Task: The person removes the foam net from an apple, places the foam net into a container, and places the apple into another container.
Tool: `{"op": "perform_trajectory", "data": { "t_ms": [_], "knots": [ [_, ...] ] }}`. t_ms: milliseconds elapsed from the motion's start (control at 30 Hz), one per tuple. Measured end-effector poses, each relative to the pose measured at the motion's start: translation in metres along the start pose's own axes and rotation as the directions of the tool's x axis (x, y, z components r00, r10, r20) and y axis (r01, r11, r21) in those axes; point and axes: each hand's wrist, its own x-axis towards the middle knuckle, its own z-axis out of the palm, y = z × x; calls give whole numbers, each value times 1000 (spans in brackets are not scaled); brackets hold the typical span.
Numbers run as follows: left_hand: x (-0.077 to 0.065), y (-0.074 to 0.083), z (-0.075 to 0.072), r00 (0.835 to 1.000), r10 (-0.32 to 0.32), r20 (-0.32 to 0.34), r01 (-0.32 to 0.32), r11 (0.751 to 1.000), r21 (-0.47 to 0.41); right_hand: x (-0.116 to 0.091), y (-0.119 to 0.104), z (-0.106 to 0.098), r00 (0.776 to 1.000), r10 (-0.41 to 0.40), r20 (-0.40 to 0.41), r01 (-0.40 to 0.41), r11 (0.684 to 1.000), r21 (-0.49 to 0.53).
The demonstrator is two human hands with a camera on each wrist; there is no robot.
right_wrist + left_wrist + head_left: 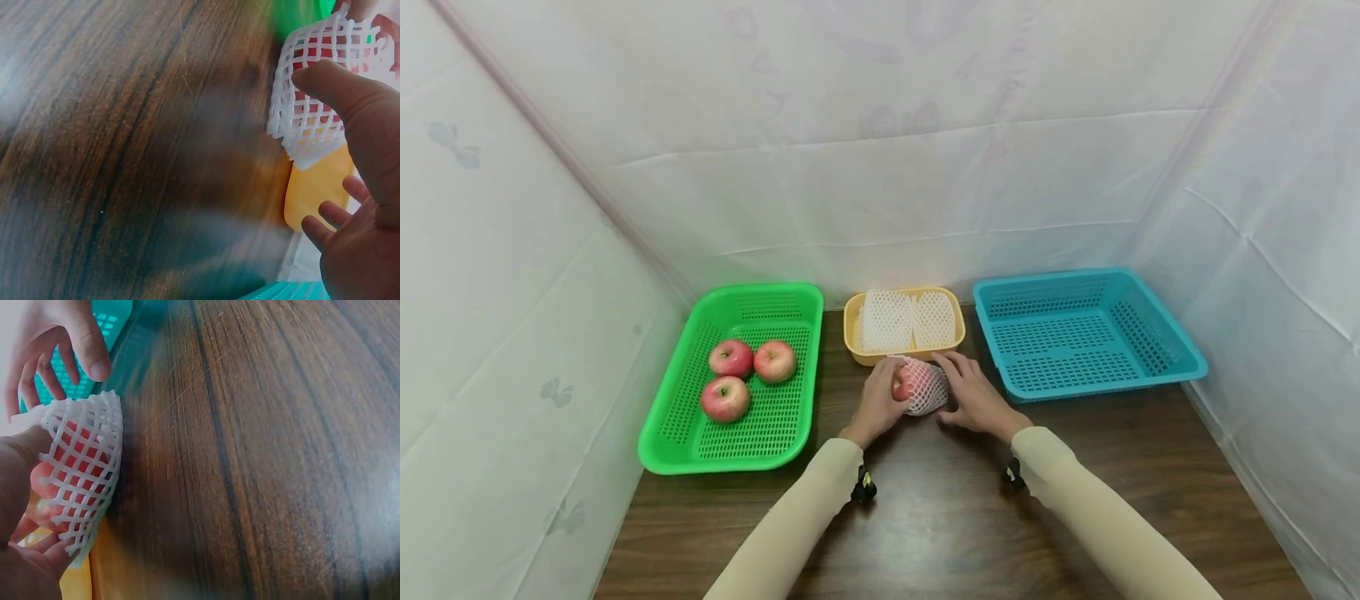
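A red apple [903, 382] sits in a white foam net [929, 387], with its bare end still showing on the left. My left hand [880, 401] grips it from that side, thumb and fingers curled round apple and net, as the left wrist view also shows. On the other side is my right hand [978, 398], its fingers spread apart. Its thumb [328, 84] overlaps the net in the right wrist view, while the other fingers [334, 214] hang free of it.
Three apples lie in a green basket [655, 429] on the left. Behind my hands, a small yellow basket [851, 323] holds more white foam nets [887, 321]. A blue basket [1093, 387] stands at the right. White cloth walls [880, 200] enclose the wooden table [940, 533].
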Motion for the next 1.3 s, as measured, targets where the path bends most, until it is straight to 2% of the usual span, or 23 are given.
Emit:
{"op": "perform_trajectory", "data": {
  "t_ms": [167, 300, 400, 533, 733, 1133, 1300],
  "knots": [
    [-1, -2, -2, 999, 29, -18, -29, 1000, 8, 1, 0, 1, 1000, -10, 22, 10, 1000, 4],
    [-2, -6, -4, 998, 47, -34, -46, 999, 28, 3, 1, 2, 998, -54, 27, 53, 997, 47],
    [-4, -8, -6, 999, 31, -27, -31, 1000, 8, 4, 1, 2, 996, -83, 32, 80, 994, 69],
    [-7, -8, -9, 1000, -10, 10, 11, 999, -46, 5, -1, 2, 996, -80, 49, 77, 995, 68],
    [-11, -7, -13, 998, -52, 33, 53, 998, -31, 7, -3, 2, 993, -100, 57, 98, 994, 51],
    [-15, -7, -13, 996, -75, 40, 76, 996, -34, 12, -5, 6, 995, -85, 42, 86, 996, -2],
    [-15, -7, -14, 996, -82, 46, 84, 995, -44, 13, -6, 4, 995, -103, 4, 103, 994, -37]
  ]
}}
